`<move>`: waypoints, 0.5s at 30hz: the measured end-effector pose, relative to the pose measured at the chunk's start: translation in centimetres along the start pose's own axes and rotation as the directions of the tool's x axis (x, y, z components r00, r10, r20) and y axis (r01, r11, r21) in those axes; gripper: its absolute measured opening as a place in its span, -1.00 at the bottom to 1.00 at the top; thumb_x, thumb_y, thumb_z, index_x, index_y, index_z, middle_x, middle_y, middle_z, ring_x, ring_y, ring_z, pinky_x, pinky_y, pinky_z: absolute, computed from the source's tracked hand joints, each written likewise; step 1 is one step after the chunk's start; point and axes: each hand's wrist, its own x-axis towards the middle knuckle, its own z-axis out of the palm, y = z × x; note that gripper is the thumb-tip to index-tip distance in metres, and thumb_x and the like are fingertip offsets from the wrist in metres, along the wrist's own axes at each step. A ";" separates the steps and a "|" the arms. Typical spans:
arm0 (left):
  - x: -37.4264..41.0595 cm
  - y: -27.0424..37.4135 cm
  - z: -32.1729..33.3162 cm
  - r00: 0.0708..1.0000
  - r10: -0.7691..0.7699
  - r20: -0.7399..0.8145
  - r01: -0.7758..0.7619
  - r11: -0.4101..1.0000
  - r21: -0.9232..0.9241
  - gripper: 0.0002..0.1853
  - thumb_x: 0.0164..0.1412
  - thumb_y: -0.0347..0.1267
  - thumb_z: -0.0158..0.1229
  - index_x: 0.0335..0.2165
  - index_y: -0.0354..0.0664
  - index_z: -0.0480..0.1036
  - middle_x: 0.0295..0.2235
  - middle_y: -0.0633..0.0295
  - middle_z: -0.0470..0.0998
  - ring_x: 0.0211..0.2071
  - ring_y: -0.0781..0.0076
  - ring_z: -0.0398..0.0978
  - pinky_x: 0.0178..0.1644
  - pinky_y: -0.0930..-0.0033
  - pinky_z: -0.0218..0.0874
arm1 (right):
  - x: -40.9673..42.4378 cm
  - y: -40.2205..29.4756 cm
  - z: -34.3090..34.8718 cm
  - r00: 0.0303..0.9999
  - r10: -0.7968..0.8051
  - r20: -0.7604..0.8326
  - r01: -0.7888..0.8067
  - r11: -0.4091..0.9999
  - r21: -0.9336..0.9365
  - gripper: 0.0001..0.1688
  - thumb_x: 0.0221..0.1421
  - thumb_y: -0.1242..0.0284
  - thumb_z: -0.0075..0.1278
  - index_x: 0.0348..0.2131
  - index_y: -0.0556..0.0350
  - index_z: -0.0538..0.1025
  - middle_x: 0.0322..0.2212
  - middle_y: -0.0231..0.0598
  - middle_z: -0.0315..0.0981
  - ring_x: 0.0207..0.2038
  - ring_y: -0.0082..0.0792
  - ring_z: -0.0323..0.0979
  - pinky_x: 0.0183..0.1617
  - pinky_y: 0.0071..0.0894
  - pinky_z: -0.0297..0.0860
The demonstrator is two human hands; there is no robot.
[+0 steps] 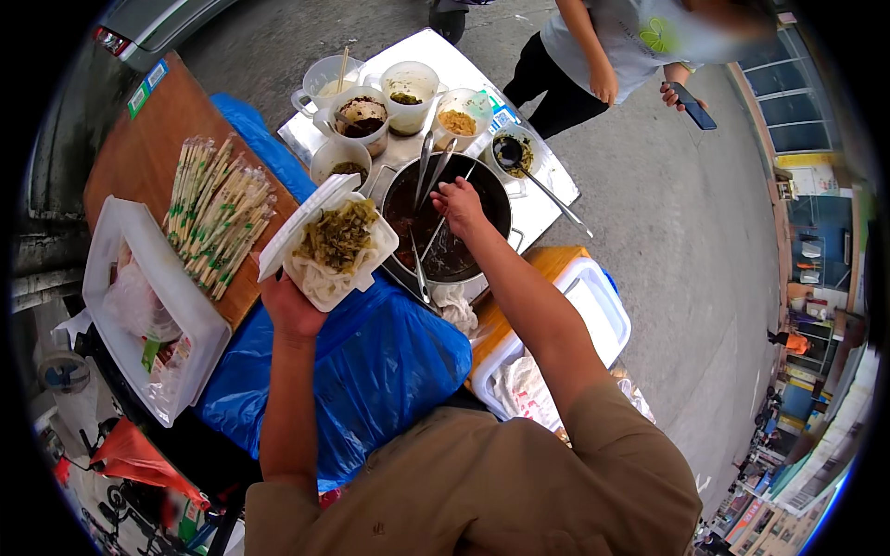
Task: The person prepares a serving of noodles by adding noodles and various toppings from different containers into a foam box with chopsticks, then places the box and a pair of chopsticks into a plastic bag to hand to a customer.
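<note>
My left hand (295, 306) holds up an open white foam takeaway box (382, 236) from below. Pale rice noodles (323, 274) fill it, topped with chopped pickled greens (337, 233). Its lid (306, 215) leans back on the left side. Over a wide metal pot (511, 208) of dark broth (452, 257) is my right hand (460, 207), fingers bent by a thin metal utensil handle (432, 240); whether they grip it is unclear. More metal utensils (423, 167) rest in the pot, one handle (421, 278) lying over the near rim.
Several plastic jugs of condiments (410, 87) stand behind the pot, and a ladle (549, 191) juts right from one tub. Wrapped chopsticks (219, 208) lie on a brown board (167, 104) beside a white plastic bin (208, 347). Across the table, a person (591, 55) holds a phone (692, 108).
</note>
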 end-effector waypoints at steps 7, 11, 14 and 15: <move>-0.9 0.8 -1.2 0.997 0.006 0.081 0.001 0.997 -0.080 -0.08 0.30 0.29 -0.15 0.32 -0.17 0.11 0.31 0.04 0.20 0.30 -0.07 0.20 0.34 -0.19 0.06 | 5.0 -1.7 1.2 0.984 -0.093 0.151 0.154 0.870 -0.469 -0.76 0.15 0.41 0.18 -0.19 0.09 0.55 -0.50 -0.45 0.46 -0.45 -0.52 0.45 -0.40 -0.50 0.40; -1.0 0.8 -1.7 0.999 0.031 -0.016 -0.032 0.998 -0.049 -0.09 0.30 0.28 -0.15 0.32 -0.19 0.12 0.31 0.04 0.20 0.30 -0.06 0.19 0.34 -0.19 0.06 | 0.9 -2.6 -1.0 0.875 -0.153 0.459 0.467 0.508 -0.724 -0.76 0.14 0.32 0.18 -0.31 0.14 0.62 -0.51 -0.28 0.56 -0.47 -0.41 0.50 -0.34 -0.37 0.42; -0.7 0.7 -1.4 1.000 0.019 0.015 -0.018 0.997 -0.069 -0.08 0.30 0.29 -0.15 0.32 -0.20 0.12 0.31 0.04 0.21 0.30 -0.06 0.20 0.34 -0.19 0.05 | -6.4 -5.7 -2.3 0.676 -0.105 0.729 0.735 0.166 -0.657 -0.72 0.17 0.29 0.11 -0.28 0.14 0.64 -0.41 -0.06 0.61 -0.33 -0.13 0.58 -0.21 -0.19 0.46; -0.6 0.7 -1.3 1.000 0.016 0.014 -0.015 0.998 -0.064 -0.08 0.29 0.29 -0.15 0.32 -0.20 0.12 0.31 0.04 0.21 0.30 -0.06 0.20 0.34 -0.19 0.05 | -7.9 -6.1 -2.9 0.561 -0.063 0.825 0.828 0.052 -0.559 -0.73 0.19 0.31 0.09 -0.26 0.14 0.64 -0.38 -0.02 0.60 -0.29 -0.04 0.56 -0.17 -0.13 0.46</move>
